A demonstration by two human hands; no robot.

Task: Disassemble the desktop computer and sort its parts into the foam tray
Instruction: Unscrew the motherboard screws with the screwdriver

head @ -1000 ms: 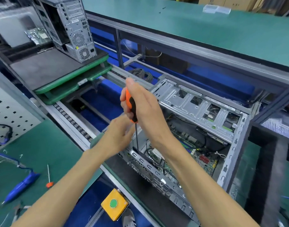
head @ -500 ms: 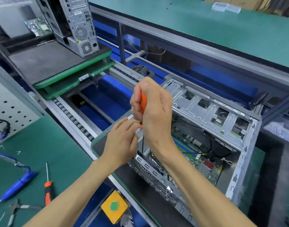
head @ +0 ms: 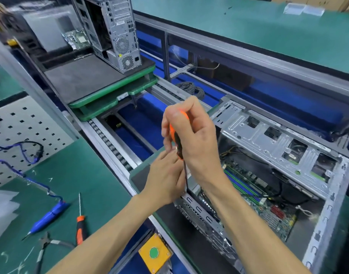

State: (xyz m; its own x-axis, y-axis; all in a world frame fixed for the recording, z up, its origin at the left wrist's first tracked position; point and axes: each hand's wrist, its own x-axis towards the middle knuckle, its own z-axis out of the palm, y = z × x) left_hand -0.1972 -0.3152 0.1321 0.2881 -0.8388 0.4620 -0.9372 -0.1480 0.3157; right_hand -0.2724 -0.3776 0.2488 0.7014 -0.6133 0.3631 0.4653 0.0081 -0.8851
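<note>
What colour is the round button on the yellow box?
Green: the button sits on the yellow box, seen in the head view.

Spare screwdriver (head: 80, 226), pliers (head: 46, 244), yellow btn box (head: 154, 253).

Right hand (head: 191, 135) clenched, left hand (head: 165, 178) curled.

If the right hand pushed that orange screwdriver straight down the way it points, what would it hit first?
Probably the near rim of the open computer case: the right hand holds the screwdriver tip-down there, beside the left hand. Exact contact is hidden.
</note>
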